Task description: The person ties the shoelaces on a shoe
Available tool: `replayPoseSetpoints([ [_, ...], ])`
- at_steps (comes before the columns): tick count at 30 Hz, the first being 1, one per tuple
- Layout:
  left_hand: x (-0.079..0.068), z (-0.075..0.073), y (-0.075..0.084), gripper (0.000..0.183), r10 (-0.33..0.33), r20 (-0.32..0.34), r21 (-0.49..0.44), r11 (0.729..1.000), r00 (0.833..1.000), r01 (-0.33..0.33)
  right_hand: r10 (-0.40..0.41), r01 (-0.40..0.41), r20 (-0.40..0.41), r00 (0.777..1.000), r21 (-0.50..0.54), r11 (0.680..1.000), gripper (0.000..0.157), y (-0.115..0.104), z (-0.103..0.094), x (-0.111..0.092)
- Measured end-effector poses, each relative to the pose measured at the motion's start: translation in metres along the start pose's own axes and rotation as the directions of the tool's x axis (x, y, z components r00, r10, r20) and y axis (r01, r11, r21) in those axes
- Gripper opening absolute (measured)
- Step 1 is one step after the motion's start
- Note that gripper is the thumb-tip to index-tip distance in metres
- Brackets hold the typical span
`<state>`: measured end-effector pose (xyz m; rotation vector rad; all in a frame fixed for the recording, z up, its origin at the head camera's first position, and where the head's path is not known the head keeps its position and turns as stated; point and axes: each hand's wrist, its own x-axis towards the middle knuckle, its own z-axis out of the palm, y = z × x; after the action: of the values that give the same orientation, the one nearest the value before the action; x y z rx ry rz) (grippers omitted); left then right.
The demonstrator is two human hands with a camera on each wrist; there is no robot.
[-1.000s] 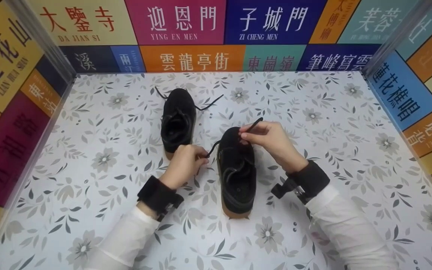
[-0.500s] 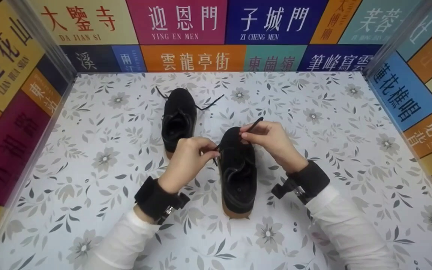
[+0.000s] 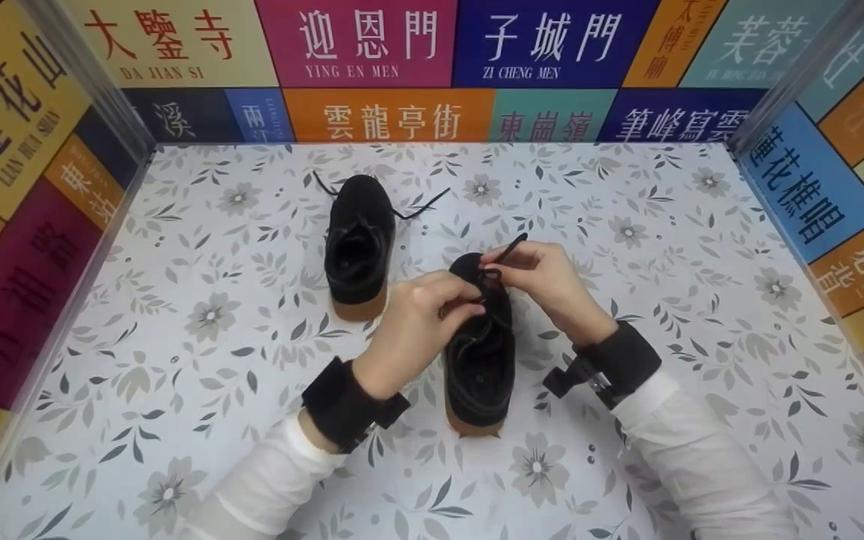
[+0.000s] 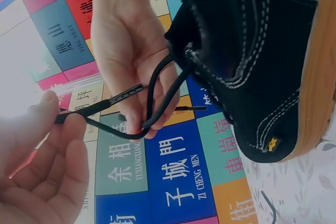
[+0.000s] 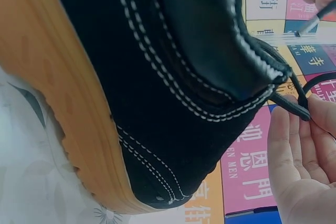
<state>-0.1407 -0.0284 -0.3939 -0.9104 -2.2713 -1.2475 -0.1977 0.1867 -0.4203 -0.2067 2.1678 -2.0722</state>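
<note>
A black shoe point(image 3: 479, 409) with a tan sole lies in front of me, toe pointing away. Over its front my left hand point(image 3: 417, 322) pinches one end of the black shoelace point(image 4: 123, 94); in the left wrist view the tip sticks out past the fingers. My right hand point(image 3: 556, 289) holds the lace at the toe side, pinching it between thumb and fingers where strands cross below the shoe's opening in the left wrist view. A free lace end rises above the right fingers. In the right wrist view the right hand point(image 5: 302, 156) is beside the laces.
A second black shoe point(image 3: 361, 277) stands to the left and farther back, its untied laces point(image 3: 423, 206) spread on both sides. Flower-patterned white covering point(image 3: 207, 390) lies beneath. Coloured panels with lettering point(image 3: 387, 116) wall the back and both sides.
My left hand has moved right, from beside the near shoe to above its front, bringing its lace end along and close to the right hand. The right hand has stayed nearly still.
</note>
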Motion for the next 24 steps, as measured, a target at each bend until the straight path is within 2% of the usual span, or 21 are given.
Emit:
replayPoseSetpoints([
  [4,-0.002,0.010,-0.003,0.007,0.059,-0.012,0.013,0.998,0.998,-0.059,0.005,-0.005,-0.012,1.000,-0.013,1.000,0.014,0.000,0.001,0.000],
  [7,-0.005,0.017,-0.008,0.006,0.128,-0.012,0.065,0.990,0.992,-0.127,0.004,-0.005,-0.024,1.000,-0.036,0.999,0.013,-0.001,0.001,0.000],
  [9,-0.007,0.021,-0.012,0.004,0.188,-0.008,0.125,0.975,0.982,-0.186,0.002,-0.003,-0.026,1.000,-0.052,0.999,0.011,-0.001,0.001,0.000],
  [11,-0.008,0.025,-0.015,0.004,0.253,-0.001,0.196,0.949,0.967,-0.248,0.004,-0.005,-0.025,1.000,-0.063,0.998,0.010,-0.002,0.001,-0.001],
  [16,-0.010,0.032,-0.024,0.008,0.375,0.039,0.361,0.859,0.926,-0.363,0.012,-0.013,-0.018,1.000,-0.070,0.997,0.011,-0.003,0.000,-0.002],
  [20,-0.010,0.037,-0.027,0.011,0.408,0.097,0.418,0.811,0.908,-0.409,0.011,-0.012,-0.017,1.000,-0.066,0.998,0.012,-0.004,0.000,-0.003],
  [24,-0.009,0.041,-0.030,0.010,0.411,0.139,0.458,0.780,0.901,-0.426,0.001,-0.002,-0.014,1.000,-0.059,0.998,0.012,-0.005,0.001,-0.004],
])
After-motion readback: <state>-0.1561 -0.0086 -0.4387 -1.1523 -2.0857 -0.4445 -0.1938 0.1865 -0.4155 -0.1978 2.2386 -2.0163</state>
